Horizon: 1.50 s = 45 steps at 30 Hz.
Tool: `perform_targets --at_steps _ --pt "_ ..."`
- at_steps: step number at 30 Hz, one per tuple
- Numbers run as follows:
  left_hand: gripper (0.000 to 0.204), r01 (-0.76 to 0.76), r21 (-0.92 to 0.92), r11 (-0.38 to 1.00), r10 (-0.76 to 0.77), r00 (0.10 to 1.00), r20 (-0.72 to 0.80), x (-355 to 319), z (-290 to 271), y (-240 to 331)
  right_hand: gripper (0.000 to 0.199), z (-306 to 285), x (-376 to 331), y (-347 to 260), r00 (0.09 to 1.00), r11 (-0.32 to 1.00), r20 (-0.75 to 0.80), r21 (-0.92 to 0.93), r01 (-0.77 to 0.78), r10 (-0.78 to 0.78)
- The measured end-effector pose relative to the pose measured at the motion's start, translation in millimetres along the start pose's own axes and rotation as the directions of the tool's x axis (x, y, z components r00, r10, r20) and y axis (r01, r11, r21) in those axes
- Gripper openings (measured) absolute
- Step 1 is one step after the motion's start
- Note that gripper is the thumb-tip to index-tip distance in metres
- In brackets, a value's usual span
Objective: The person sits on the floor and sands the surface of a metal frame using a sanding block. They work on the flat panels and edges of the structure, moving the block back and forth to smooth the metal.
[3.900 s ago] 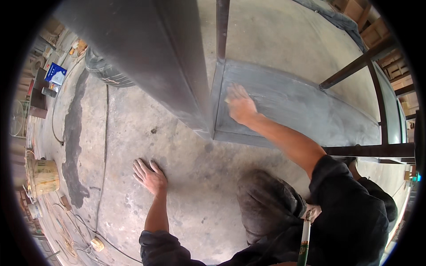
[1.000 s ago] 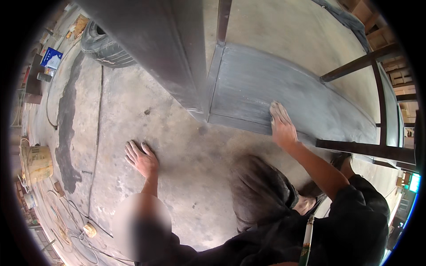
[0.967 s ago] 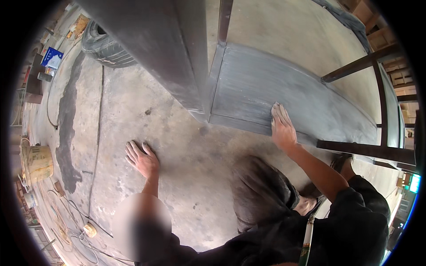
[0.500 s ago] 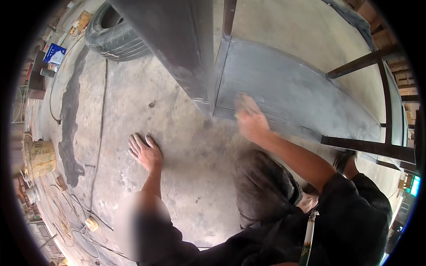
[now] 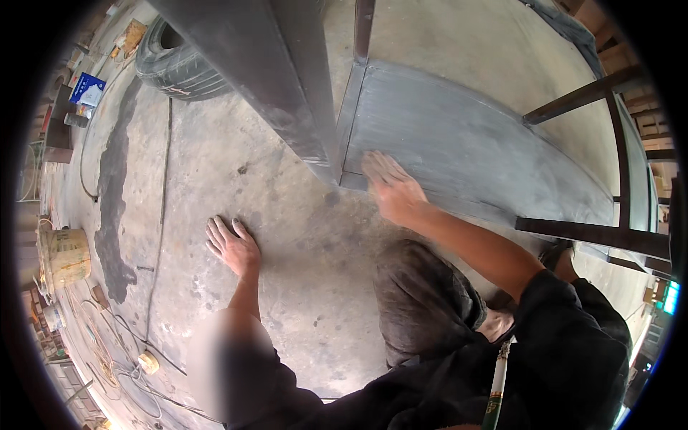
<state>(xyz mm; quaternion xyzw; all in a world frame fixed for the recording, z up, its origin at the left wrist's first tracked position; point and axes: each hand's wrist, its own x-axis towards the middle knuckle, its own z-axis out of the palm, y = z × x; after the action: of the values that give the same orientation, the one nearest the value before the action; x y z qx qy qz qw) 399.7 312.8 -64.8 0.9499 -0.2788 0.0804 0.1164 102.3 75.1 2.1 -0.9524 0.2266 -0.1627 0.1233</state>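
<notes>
While the left hand lies flat with fingers spread on the bare concrete floor, holding nothing and serving as a prop, the right hand presses palm-down, fingers together and extended, on the near left corner of the grey metal panel; whether a cloth or abrasive sheet lies under the palm cannot be told. The panel lies flat on the floor, framed by dark square-section bars on its right and abutting a tall dark metal post at its left edge. Compared with the view a second ago, the right hand has travelled leftward along the panel's near edge, from about mid-length to the corner beside the post, whereas the left hand has kept its place; this suggests a back-and-forth rubbing stroke over the surface, now at its left limit, with the pale dusty sheen on the panel judged to be the result of such work. A worn tyre rests at upper left, a wooden bucket stands at the left rim, and a thin cable trails across the stained floor. The person's dark sleeve fills the lower right.
</notes>
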Motion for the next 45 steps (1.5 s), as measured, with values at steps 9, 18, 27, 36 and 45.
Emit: perform_targets --at_steps 9,18,27,36,45 --pt "0.062 -0.004 0.019 1.0 0.005 1.0 -0.011 1 6 -7 0.045 12 15 -7 0.996 0.999 0.085 0.034 0.016 -0.018" --pt "0.062 -0.005 0.036 0.999 0.004 1.0 0.021 2 17 -6 0.053 1 -9 9 0.986 0.993 0.166 -0.117 0.012 0.008" --pt "0.064 0.007 0.08 0.997 -0.009 1.0 0.021 3 14 -4 0.053 -62 -158 73 0.832 0.847 0.161 -0.111 -0.519 0.531" --pt "0.062 -0.031 0.081 0.996 0.033 0.999 -0.018 5 11 -9 0.055 -84 -160 73 0.933 0.924 0.066 -0.178 -0.338 0.354" --pt "0.066 -0.006 0.1 0.995 0.004 1.0 0.022 9 19 -19 0.058 -167 -178 111 0.534 0.553 -0.176 0.082 -0.829 0.827"
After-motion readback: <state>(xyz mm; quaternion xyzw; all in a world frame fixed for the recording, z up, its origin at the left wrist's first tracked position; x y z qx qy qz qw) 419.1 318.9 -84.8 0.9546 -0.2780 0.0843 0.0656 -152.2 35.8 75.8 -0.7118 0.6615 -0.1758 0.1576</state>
